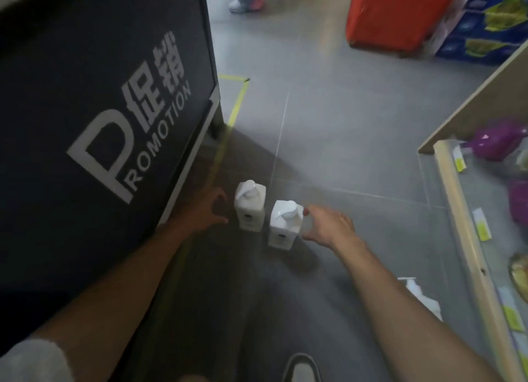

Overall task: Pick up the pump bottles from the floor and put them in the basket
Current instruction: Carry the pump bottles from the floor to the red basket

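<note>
Two white pump bottles stand upright on the grey tiled floor, side by side. The left pump bottle (249,206) is a hand's width right of my left hand (207,210), whose fingers are spread and hold nothing. The right pump bottle (284,224) has my right hand (328,224) just beside its right flank, fingers apart, fingertips near the pump head but not closed on it. A third white pump bottle (423,297) lies on its side behind my right forearm, partly hidden. No basket is in view.
A tall black promotion stand (94,130) fills the left side, close to my left arm. A wooden shelf (463,219) with purple packs runs along the right. A red display (397,16) and another person's feet (245,0) are far down the aisle. My shoe (303,370) is at the bottom.
</note>
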### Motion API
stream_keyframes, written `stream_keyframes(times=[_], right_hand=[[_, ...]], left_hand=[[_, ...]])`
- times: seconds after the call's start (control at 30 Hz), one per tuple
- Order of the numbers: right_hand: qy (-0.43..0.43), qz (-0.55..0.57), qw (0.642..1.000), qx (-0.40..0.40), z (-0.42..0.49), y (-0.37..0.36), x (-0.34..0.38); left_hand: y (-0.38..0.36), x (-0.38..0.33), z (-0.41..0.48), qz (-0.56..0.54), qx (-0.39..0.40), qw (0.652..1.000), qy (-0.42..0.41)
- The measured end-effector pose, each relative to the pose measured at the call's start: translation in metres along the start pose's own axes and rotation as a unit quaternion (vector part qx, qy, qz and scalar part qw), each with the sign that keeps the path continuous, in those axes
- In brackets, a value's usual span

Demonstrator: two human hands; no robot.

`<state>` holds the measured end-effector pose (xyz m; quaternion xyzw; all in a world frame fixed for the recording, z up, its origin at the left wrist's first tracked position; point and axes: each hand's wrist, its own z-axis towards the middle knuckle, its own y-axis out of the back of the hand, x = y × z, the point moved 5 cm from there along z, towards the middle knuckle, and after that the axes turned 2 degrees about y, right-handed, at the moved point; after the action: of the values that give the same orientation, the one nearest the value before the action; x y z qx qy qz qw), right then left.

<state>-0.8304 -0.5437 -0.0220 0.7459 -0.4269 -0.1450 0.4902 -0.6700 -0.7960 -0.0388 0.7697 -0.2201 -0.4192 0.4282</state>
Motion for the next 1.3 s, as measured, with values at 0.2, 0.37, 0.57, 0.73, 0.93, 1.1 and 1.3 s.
stream_keyframes(times=[0.2,0.37,0.57,0.73,0.93,1.1,1.3], right_hand=[[0.003,0.030,0.999,-0.013,0.026,-0.043,-0.017],[0.000,0.117,0.993,-0.032,0.038,-0.065,-0.025],[0.025,0.287,0.956,-0.047,0.056,-0.091,-0.033],[0.038,0.339,0.937,-0.069,0.072,-0.107,-0.030],[0.032,0.400,0.907,-0.128,0.074,-0.125,-0.024],[0.022,0.457,0.871,-0.177,0.070,-0.136,-0.020],[0.025,0.454,0.869,-0.195,0.050,-0.110,-0.024]], left_hand=[[-0.061,0.025,0.026,-0.188,0.020,0.981,0.034],[-0.074,0.013,0.052,-0.278,0.059,0.959,-0.009],[-0.084,0.007,0.078,-0.328,0.071,0.942,-0.029],[-0.102,0.004,0.087,-0.334,0.025,0.942,-0.023],[-0.124,0.013,0.080,-0.366,-0.053,0.929,0.009],[-0.133,0.017,0.068,-0.389,-0.081,0.917,0.020],[-0.117,0.011,0.042,-0.402,-0.054,0.914,0.028]])
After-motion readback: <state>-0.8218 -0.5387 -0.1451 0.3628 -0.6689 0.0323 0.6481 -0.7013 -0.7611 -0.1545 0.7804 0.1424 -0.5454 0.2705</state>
